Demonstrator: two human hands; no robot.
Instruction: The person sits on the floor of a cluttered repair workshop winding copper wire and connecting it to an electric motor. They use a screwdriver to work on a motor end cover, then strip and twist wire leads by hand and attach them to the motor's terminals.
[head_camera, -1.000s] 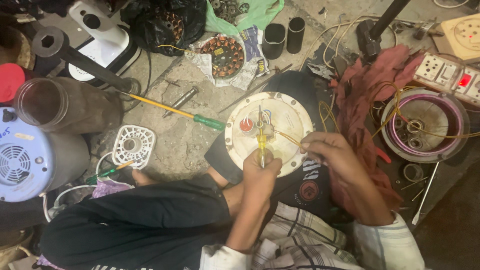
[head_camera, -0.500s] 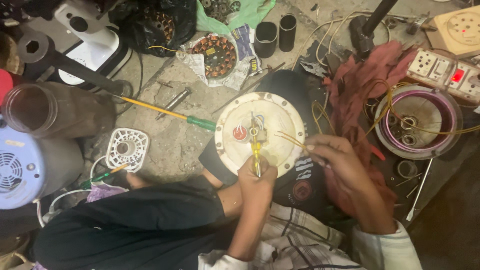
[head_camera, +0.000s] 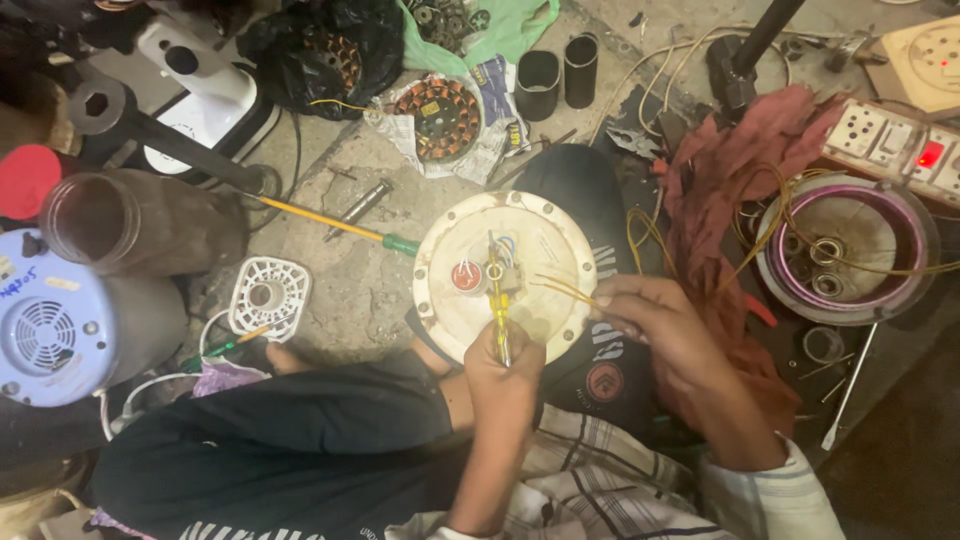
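Bare hands (head_camera: 505, 370), pale plaid shirt sleeves (head_camera: 770, 495), black trousers (head_camera: 280, 450).

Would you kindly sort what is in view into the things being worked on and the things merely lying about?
In hand:
- left hand holding a yellow screwdriver
- round cream cover plate on the lap
- right hand pinching yellow wires

Lying about:
- green-handled screwdriver
- copper-wound stator
- two black tubes
- white grille
- red cloth
- switch board

Matt cream plastic round cover (head_camera: 540, 250), rough concrete floor (head_camera: 370, 290), crumpled red cloth (head_camera: 740, 190)
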